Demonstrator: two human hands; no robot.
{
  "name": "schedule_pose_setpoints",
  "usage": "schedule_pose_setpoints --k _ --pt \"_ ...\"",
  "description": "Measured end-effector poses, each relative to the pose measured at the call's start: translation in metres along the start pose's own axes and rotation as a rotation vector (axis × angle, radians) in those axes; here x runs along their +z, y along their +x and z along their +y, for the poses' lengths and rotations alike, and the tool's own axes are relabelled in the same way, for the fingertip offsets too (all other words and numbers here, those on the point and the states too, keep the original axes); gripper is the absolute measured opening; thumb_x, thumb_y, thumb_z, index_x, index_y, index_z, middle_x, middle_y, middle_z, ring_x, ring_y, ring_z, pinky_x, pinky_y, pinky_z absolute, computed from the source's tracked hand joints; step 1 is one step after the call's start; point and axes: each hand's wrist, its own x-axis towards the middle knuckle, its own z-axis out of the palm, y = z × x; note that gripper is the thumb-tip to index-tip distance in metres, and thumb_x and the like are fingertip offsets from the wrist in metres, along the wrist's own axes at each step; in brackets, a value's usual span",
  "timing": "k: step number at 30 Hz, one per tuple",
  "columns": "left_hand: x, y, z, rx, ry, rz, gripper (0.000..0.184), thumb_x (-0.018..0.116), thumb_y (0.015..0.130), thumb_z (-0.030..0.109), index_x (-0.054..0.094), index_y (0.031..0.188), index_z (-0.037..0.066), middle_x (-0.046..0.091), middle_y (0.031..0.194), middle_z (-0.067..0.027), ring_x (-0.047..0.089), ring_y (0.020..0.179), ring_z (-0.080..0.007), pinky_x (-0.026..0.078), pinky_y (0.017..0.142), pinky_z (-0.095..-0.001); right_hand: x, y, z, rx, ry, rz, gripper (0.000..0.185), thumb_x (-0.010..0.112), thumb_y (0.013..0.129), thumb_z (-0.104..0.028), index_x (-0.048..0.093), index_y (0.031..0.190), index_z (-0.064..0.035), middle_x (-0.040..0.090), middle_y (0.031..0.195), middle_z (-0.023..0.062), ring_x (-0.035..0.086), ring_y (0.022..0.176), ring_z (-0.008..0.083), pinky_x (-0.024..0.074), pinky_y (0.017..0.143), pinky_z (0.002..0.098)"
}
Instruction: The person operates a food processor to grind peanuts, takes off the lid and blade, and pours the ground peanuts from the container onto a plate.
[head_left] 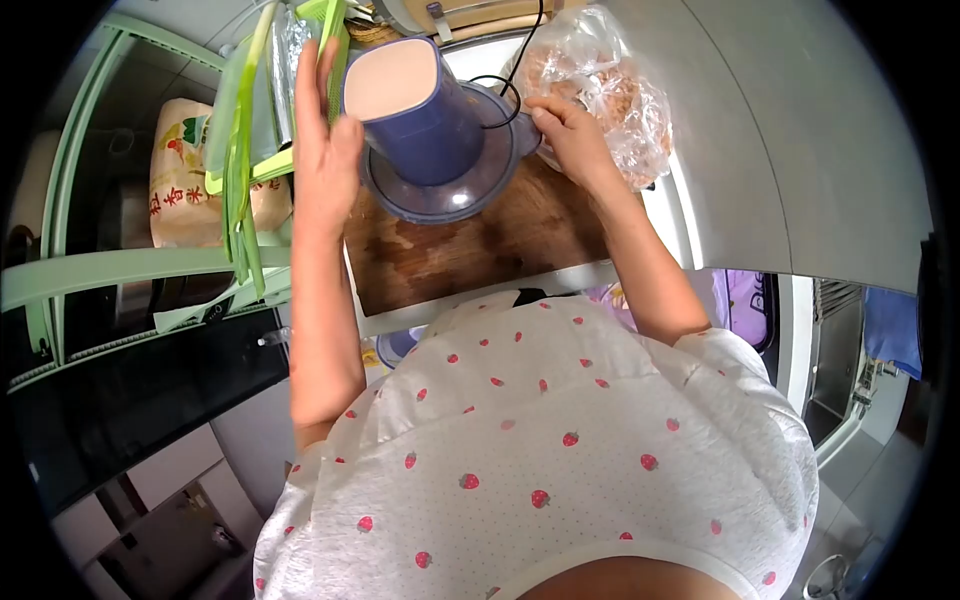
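Observation:
A blue appliance point(425, 140) with a pale square top and a clear bowl lid point(455, 200) around its base stands over a wooden board point(480, 240). Beside it on the left is my left hand point(325, 150), raised with its fingers apart and holding nothing. My right hand point(568, 140) closes its thumb and fingers on the bowl handle point(527, 132) at the right. Behind that hand lies a clear plastic bag point(610, 90) with reddish contents. A black cord point(510, 85) runs near the handle.
At the left, a green rack point(120, 265) holds a rice bag point(180, 175), a green basket point(335, 50) and long green leaves point(238, 170). More boards point(490, 18) stand at the back. A grey panel point(760, 130) is at the right.

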Motion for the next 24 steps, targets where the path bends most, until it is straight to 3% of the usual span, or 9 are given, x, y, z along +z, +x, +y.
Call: schedule_pose_setpoints --k 1,3,5,9,11,15,17,18,24 --pt "-0.005 0.006 0.003 0.026 0.034 -0.041 0.068 0.049 0.083 0.032 0.018 0.136 0.002 0.037 0.133 -0.0153 0.037 0.121 -0.0239 0.027 0.101 -0.0329 0.0 0.001 -0.006 -0.003 -0.001 -0.003 0.03 0.055 0.082 -0.024 0.061 0.102 -0.0031 0.064 0.086 0.013 0.06 0.078 0.0228 0.0447 0.072 0.0301" --pt "-0.015 0.019 0.009 0.083 0.099 -0.119 0.057 0.037 0.09 0.038 0.03 0.132 0.0 0.042 0.13 -0.0147 0.04 0.119 -0.0238 0.028 0.1 -0.0325 0.0 0.003 -0.026 -0.028 -0.091 -0.021 0.025 0.058 0.083 -0.02 0.062 0.098 -0.0001 0.06 0.08 0.0023 0.051 0.069 0.0077 0.042 0.061 0.0217" --pt "-0.01 0.03 0.014 0.105 0.253 -0.249 0.063 0.031 0.09 0.05 0.033 0.132 0.003 0.042 0.13 -0.0135 0.033 0.124 -0.0226 0.021 0.103 -0.0311 0.002 0.011 -0.032 -0.004 -0.147 -0.076 0.023 0.058 0.082 -0.02 0.062 0.092 0.0001 0.059 0.079 0.0021 0.051 0.07 0.0071 0.0413 0.062 0.0212" --pt "-0.016 0.035 -0.003 0.2 0.354 -0.151 0.052 0.034 0.092 0.037 0.038 0.127 -0.002 0.048 0.124 -0.0129 0.045 0.115 -0.023 0.031 0.097 -0.0314 0.005 0.026 -0.036 0.041 -0.072 -0.083 0.018 0.058 0.08 -0.019 0.062 0.08 -0.0013 0.058 0.076 0.0021 0.051 0.07 0.0074 0.0415 0.064 0.0219" --pt "-0.015 0.02 -0.013 0.14 0.209 0.004 0.049 0.032 0.094 0.036 0.044 0.122 -0.003 0.051 0.12 -0.0142 0.047 0.111 -0.0222 0.031 0.096 -0.0315 0.002 0.034 -0.027 0.059 0.033 -0.086 0.017 0.058 0.081 -0.019 0.062 0.082 -0.002 0.058 0.075 0.0016 0.051 0.068 0.008 0.0418 0.063 0.0221" --pt "-0.022 -0.029 -0.071 -0.366 -0.099 0.182 0.041 0.035 0.093 0.026 0.046 0.12 -0.003 0.053 0.116 -0.0161 0.049 0.108 -0.0205 0.035 0.094 -0.0297 0.0 0.014 -0.014 0.048 0.166 -0.001 0.019 0.054 0.081 -0.016 0.062 0.086 -0.0005 0.058 0.067 0.0035 0.052 0.055 0.0114 0.0428 0.055 0.0267" --pt "-0.018 -0.048 -0.101 -0.429 0.1 0.173 0.035 0.037 0.092 0.018 0.048 0.118 -0.003 0.055 0.114 -0.0149 0.051 0.106 -0.0205 0.037 0.092 -0.0293 0.007 -0.016 -0.018 0.138 0.163 -0.023 0.019 0.053 0.082 -0.015 0.061 0.09 0.0005 0.057 0.067 0.0037 0.051 0.054 0.0107 0.0424 0.053 0.0262" --pt "-0.015 -0.049 -0.11 -0.447 -0.055 0.23 0.031 0.042 0.088 0.01 0.051 0.115 -0.001 0.056 0.112 -0.0147 0.052 0.104 -0.0213 0.038 0.091 -0.0296 0.01 -0.024 -0.021 0.233 0.168 -0.042 0.02 0.053 0.083 -0.014 0.06 0.094 0.0014 0.057 0.067 0.0039 0.05 0.052 0.0099 0.0419 0.051 0.0256" --pt "-0.013 -0.062 -0.115 -0.547 0.16 0.219 0.031 0.049 0.083 0.003 0.055 0.113 0.002 0.056 0.11 -0.0168 0.054 0.1 -0.0211 0.039 0.089 -0.0286 0.009 -0.011 -0.029 0.196 0.107 -0.109 0.021 0.053 0.085 -0.01 0.057 0.1 0.0028 0.054 0.067 0.0024 0.046 0.051 0.0077 0.0368 0.045 0.0213"
